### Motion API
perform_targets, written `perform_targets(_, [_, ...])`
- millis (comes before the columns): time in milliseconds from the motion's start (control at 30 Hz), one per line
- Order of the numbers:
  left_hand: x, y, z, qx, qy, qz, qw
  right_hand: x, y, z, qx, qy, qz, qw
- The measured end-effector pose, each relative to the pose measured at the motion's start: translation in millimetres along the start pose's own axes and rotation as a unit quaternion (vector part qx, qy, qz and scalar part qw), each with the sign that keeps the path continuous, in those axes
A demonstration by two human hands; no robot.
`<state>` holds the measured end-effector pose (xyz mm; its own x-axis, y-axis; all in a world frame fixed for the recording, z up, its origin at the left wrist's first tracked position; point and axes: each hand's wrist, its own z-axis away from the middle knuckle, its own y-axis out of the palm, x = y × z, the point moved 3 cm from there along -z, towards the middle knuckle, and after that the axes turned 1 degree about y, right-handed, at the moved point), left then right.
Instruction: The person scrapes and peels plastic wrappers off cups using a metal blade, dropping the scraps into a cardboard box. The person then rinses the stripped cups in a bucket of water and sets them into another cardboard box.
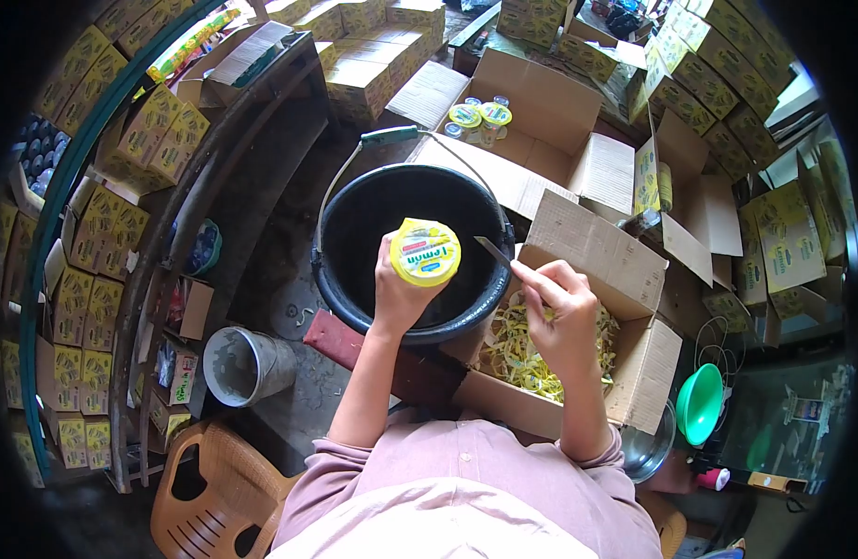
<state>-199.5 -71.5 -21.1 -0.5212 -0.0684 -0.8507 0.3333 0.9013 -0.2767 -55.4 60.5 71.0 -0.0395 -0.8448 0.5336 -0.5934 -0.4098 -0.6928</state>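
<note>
My left hand [391, 291] is closed around a sealed cup [426, 252] with a yellow foil lid printed "Lemon", held over a black bucket [334, 279]. The lid faces up toward me; the cup's body is mostly hidden. My right hand [561, 303] pinches a small knife [491, 250], its thin blade pointing up and left, near the bucket's right rim and apart from the cup. Below my right hand, a cardboard box [634, 373] holds yellow strips [531, 363] that look like trimmings. The bucket's handle [389, 136] stands raised at the back.
An open carton [541, 93] behind the bucket has several yellow-lidded cups [480, 115] on its flap. A grey pail [249, 366] and a brown plastic chair [214, 489] are at left. Stacked printed cartons [84, 317] line the shelves. A green bowl [699, 403] sits at right.
</note>
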Motion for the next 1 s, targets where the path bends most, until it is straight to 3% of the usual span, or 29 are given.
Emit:
perform_targets(67, [-4.8,-1.9,-0.8,-0.014,0.029,-0.020,0.999,4.0,7.6,-1.6,0.001,-0.002,-0.017,1.000])
perform_targets(200, [2.3,2.4,3.0,-0.015,-0.005,0.078,0.997,16.3,27.3,-1.4,0.006,-0.006,-0.049,0.999])
perform_targets(1000, [-5.7,1.9,2.4,-0.015,-0.006,0.086,0.996,28.0,57.0,-7.8,0.027,-0.015,-0.049,0.998])
